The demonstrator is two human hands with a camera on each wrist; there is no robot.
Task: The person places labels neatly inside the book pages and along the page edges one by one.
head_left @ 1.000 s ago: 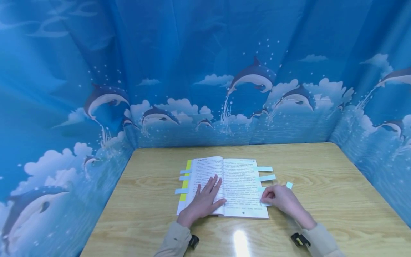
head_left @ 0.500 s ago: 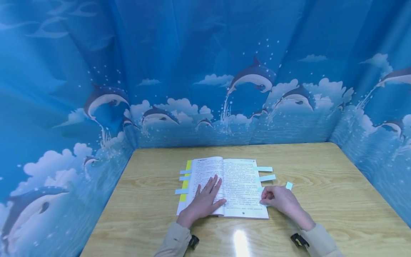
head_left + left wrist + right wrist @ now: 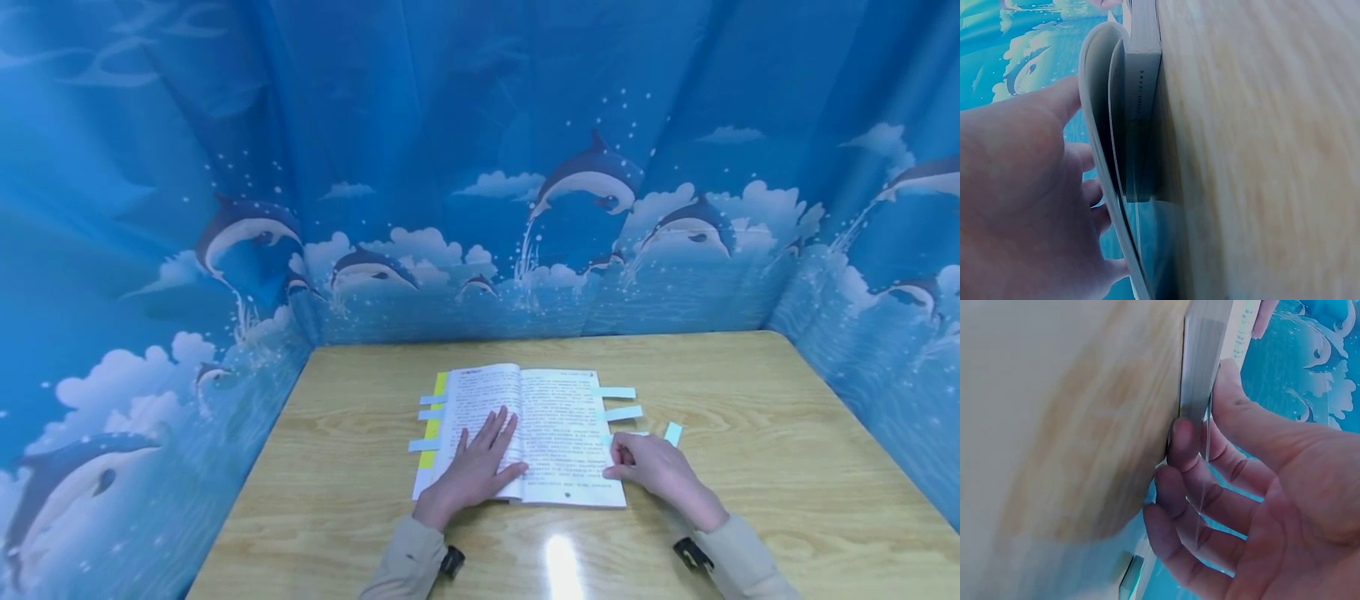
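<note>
An open book (image 3: pixel 566 433) lies on the wooden table, with printed text on both pages. My left hand (image 3: pixel 474 471) rests spread on the left page; the left wrist view shows the hand (image 3: pixel 1029 194) against the bowed-up sheets (image 3: pixel 1100 106). At the right page's edge, my right hand (image 3: pixel 660 467) pinches the page with curled fingers. In the right wrist view the thumb (image 3: pixel 1229 381) lies on the page face, fingers behind it, and a thin strip stands edge-on between them. Pale blue sticky tabs (image 3: pixel 624 413) stick out on the right; the lowest is partly covered by the hand.
A small pale blue tab pad (image 3: pixel 673 433) lies beyond my right hand. More blue tabs (image 3: pixel 424 446) and a yellow strip (image 3: pixel 432 429) show along the book's left side. A blue dolphin-print curtain (image 3: pixel 480 167) hangs behind the table (image 3: pixel 360 400).
My right hand has slid slightly left, its thumb further onto the page. A bit of blue tab that showed under the thumb is now hidden. My left hand stays in place.
</note>
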